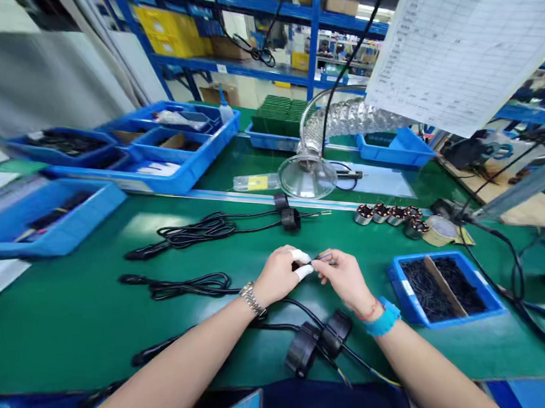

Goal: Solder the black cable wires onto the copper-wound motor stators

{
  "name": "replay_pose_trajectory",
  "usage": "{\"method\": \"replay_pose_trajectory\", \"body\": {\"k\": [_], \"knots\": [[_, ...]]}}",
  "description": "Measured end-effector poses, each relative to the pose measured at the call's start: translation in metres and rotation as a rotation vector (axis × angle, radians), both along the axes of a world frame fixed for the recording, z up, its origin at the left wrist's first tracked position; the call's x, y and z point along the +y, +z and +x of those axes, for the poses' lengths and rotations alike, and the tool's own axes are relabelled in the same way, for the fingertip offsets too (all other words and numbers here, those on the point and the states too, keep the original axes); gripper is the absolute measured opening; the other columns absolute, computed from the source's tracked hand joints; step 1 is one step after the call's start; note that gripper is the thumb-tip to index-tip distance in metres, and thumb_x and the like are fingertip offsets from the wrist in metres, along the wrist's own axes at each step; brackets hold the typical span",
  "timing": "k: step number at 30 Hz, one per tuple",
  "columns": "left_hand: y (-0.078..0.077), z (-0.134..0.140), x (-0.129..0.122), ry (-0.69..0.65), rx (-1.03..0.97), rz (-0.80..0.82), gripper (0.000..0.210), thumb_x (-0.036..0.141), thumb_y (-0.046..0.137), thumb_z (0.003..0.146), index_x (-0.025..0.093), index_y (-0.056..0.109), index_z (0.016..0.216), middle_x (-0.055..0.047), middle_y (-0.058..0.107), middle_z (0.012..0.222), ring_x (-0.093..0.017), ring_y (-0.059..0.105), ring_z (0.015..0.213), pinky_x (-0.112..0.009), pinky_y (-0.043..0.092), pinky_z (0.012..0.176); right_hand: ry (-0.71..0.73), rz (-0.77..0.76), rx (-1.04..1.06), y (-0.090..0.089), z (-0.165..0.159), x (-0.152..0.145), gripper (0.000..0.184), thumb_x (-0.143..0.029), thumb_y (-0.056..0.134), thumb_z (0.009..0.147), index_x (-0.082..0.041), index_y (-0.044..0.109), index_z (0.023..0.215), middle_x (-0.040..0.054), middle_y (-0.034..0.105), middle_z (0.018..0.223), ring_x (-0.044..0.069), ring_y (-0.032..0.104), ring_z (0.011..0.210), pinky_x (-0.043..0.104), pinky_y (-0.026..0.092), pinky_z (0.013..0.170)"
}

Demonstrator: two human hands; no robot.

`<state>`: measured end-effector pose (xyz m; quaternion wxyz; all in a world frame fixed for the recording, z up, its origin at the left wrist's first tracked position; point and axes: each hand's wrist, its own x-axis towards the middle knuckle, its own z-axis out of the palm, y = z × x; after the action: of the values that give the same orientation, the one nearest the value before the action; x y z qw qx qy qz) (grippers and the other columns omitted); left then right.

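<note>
Green mat [107,335] covers the whole bench; we see it from the head camera only. Our left hand [277,277], white finger covers on thumb and forefinger, pinches the thin wire ends [323,256] at mid-bench. Our right hand [346,279] meets it from the other side, fingers curled closed on the same wire ends. Both hands grip tight, tips touching. The wire's cable [303,307] runs down under the left wrist toward two black rings [319,345] lying near the bench edge.

Step in hand, we judge: working the bare wire tips, twisting or sorting them. Too small to tell which. The next move calls for a fine, steady pinch and keeping the strands apart.

Surface: two more black cables [197,230] lie coiled to the left, well apart from the hands. A small blue tray [447,288] of black bits sits just right of the right hand. Small copper-wound parts [387,214] stand in a row behind. A lamp [307,175] with a ribbed hose stands mid-bench.

Room: blue bins [165,142] at left, blue shelving [247,18] behind, a printed sheet [466,56] hanging top right.
</note>
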<state>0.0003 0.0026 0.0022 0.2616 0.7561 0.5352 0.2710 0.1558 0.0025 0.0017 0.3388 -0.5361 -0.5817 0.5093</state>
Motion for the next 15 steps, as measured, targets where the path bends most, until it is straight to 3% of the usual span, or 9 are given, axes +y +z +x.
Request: {"method": "replay_pose_trajectory", "body": {"k": [4, 6, 8, 12, 15], "knots": [[0.017, -0.027, 0.008, -0.17, 0.115, -0.042, 0.039, 0.036, 0.058, 0.076, 0.019, 0.057, 0.111, -0.008, 0.06, 0.112, -0.022, 0.054, 0.103, -0.033, 0.042, 0.089, 0.153, 0.012, -0.028, -0.003, -0.002, 0.001, 0.024, -0.035, 0.056, 0.073, -0.012, 0.06, 0.077, 0.0009, 0.059, 0.063, 0.009, 0.052, 0.053, 0.022, 0.045, 0.054], [0.029, -0.065, 0.006, -0.246, 0.217, -0.086, 0.05, 0.038, 0.057, 0.076, 0.02, 0.049, 0.121, -0.008, 0.053, 0.123, -0.023, 0.048, 0.112, -0.033, 0.037, 0.095, 0.236, 0.049, -0.075, -0.004, -0.005, 0.004, 0.023, -0.033, 0.055, 0.074, -0.012, 0.063, 0.082, 0.0023, 0.062, 0.069, 0.01, 0.055, 0.059, 0.023, 0.046, 0.059], [0.035, -0.112, -0.003, -0.255, 0.337, -0.197, 0.047, 0.039, 0.055, 0.076, 0.024, 0.05, 0.121, -0.006, 0.052, 0.124, -0.023, 0.049, 0.112, -0.033, 0.037, 0.096, 0.294, 0.092, -0.134, -0.005, -0.009, 0.008, 0.022, -0.03, 0.055, 0.074, -0.013, 0.065, 0.085, 0.0031, 0.065, 0.073, 0.012, 0.056, 0.062, 0.024, 0.046, 0.061], [0.021, -0.199, -0.034, -0.056, 0.579, -0.393, 0.047, 0.032, 0.057, 0.069, 0.022, 0.055, 0.115, -0.007, 0.056, 0.118, -0.026, 0.053, 0.106, -0.034, 0.041, 0.09, 0.364, 0.18, -0.215, -0.007, -0.019, 0.024, 0.022, -0.026, 0.054, 0.076, -0.015, 0.067, 0.09, 0.004, 0.068, 0.084, 0.015, 0.06, 0.073, 0.028, 0.047, 0.071], [0.004, -0.234, -0.046, 0.028, 0.674, -0.344, 0.03, 0.028, 0.047, 0.075, 0.02, 0.061, 0.1, -0.007, 0.062, 0.104, -0.024, 0.058, 0.094, -0.032, 0.043, 0.083, 0.416, 0.231, -0.256, -0.008, -0.033, 0.041, 0.022, -0.023, 0.053, 0.077, -0.017, 0.066, 0.093, 0.0038, 0.068, 0.094, 0.016, 0.062, 0.083, 0.029, 0.047, 0.08]]}}
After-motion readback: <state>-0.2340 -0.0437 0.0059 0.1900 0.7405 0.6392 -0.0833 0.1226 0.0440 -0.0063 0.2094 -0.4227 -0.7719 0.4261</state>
